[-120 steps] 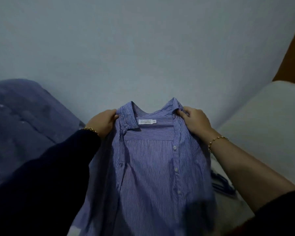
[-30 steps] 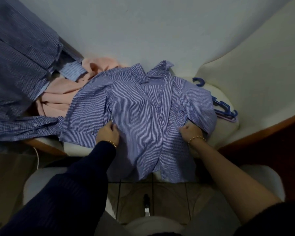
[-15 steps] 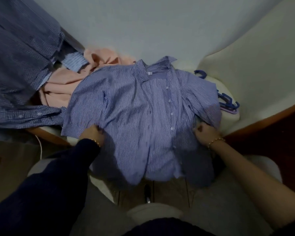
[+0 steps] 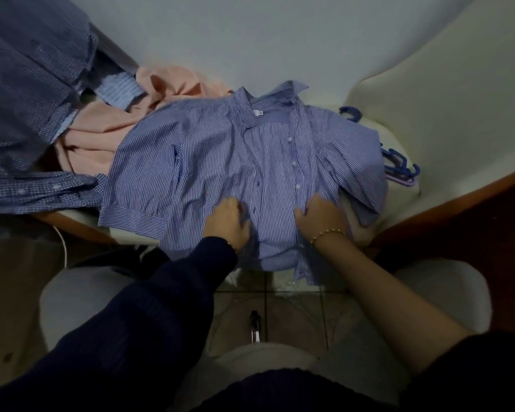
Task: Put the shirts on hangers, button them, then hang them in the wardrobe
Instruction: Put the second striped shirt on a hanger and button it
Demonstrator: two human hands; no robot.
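Note:
A blue-and-white striped short-sleeved shirt (image 4: 208,162) lies front up on a cream cushioned seat (image 4: 405,156), collar toward the wall, hem hanging over the front edge. Its placket with white buttons is unfastened. My left hand (image 4: 228,223) grips the left front panel near the lower middle. My right hand (image 4: 321,217) grips the right front panel beside the button row. Blue and lilac plastic hangers (image 4: 400,171) lie at the shirt's right, partly under its sleeve.
A peach garment (image 4: 101,135) is bunched left of the striped shirt. A dark blue checked shirt (image 4: 30,93) drapes over the far left. A wooden edge (image 4: 458,197) runs along the right. Tiled floor (image 4: 280,316) and my pale-trousered legs are below.
The shirt went from being held up by its collar to lying spread on the seat. In the last second both hands moved inward from the side seams to the front panels.

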